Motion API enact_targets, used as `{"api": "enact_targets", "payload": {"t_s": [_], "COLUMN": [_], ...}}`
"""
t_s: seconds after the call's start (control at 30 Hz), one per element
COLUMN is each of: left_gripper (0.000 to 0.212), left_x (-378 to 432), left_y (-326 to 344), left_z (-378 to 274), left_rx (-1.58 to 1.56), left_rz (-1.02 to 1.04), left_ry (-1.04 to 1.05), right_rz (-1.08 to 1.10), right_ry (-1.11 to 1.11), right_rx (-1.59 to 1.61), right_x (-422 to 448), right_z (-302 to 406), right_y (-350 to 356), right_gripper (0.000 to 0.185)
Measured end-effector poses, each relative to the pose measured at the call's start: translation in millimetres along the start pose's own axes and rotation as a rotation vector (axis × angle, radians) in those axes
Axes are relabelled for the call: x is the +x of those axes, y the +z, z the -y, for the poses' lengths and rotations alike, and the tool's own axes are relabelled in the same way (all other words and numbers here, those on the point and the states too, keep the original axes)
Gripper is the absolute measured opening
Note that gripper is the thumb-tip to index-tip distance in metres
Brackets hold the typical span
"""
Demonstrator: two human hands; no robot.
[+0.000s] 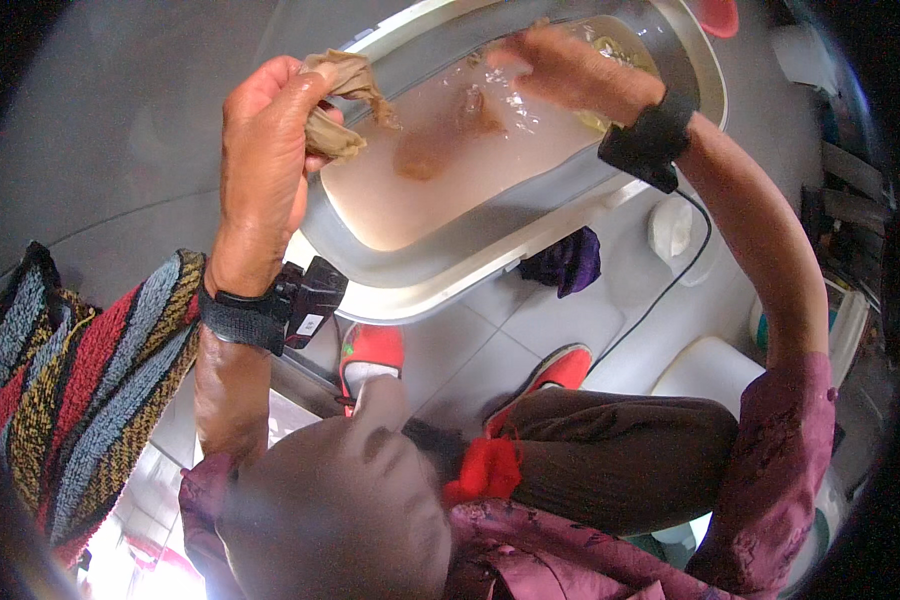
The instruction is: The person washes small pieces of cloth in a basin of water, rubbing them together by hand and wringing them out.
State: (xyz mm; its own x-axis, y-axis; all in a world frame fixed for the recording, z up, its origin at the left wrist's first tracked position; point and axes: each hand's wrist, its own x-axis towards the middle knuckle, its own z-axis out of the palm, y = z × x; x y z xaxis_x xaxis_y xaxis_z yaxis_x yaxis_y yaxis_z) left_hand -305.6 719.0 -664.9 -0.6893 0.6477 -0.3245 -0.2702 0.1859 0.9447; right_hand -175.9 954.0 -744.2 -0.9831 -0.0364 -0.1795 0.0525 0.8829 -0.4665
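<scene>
My left hand [266, 150] is shut on a bunched, wet beige cloth [345, 82], held over the left edge of an oval plastic tub [427, 289]. Cloudy water [390, 210] fills the tub's bottom, with a brownish submerged item [424, 154] in it. My right hand [547, 64], blurred, is above the water at the tub's far side, its fingers apart. Beside it, something yellowish [615, 52] lies in the water. Both wrists wear black straps with devices.
A striped towel [97, 360] hangs at the left. A purple cloth [570, 262] lies on the tiled floor beside the tub, near a white object [670, 225]. A black cable [675, 289] runs from my right wrist. Red shoes [562, 367] are below the tub; a red item [718, 15] is at the top right.
</scene>
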Motion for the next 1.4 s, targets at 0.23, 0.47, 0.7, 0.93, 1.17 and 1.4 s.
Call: {"api": "enact_targets", "payload": {"t_s": [0.23, 0.47, 0.7, 0.93, 1.17, 1.4], "left_gripper": [0.011, 0.019, 0.012, 0.017, 0.049, 0.014], "left_x": [-1.5, -7.1, -7.4, -17.3, -22.6, -23.5], "left_y": [0.4, 3.2, 9.3, 18.9, 26.0, 10.2], "left_z": [5.7, 1.8, 2.6, -14.9, -21.0, -8.4], "left_rx": [0.042, 0.444, 0.858, 0.297, 0.201, 0.179], "left_rz": [0.056, 0.153, 0.031, 0.065, 0.266, 0.086], "left_ry": [0.043, 0.012, 0.663, 0.243, 0.119, 0.034], "right_rz": [0.449, 0.316, 0.079, -0.168, -0.055, 0.042], "right_ry": [-0.222, -0.012, -0.046, -0.157, -0.083, 0.115], "right_rx": [-0.093, 0.169, 0.077, 0.265, 0.365, 0.513], "right_x": [-4.3, -1.8, -17.6, 4.6, 2.3, 9.9], "right_z": [23.6, 57.8, 106.4, 111.3, 136.8, 49.8], "right_y": [31.6, -51.6, -133.6, -114.7, -81.2, -42.6], "right_gripper": [0.026, 0.019, 0.008, 0.017, 0.034, 0.034]}}
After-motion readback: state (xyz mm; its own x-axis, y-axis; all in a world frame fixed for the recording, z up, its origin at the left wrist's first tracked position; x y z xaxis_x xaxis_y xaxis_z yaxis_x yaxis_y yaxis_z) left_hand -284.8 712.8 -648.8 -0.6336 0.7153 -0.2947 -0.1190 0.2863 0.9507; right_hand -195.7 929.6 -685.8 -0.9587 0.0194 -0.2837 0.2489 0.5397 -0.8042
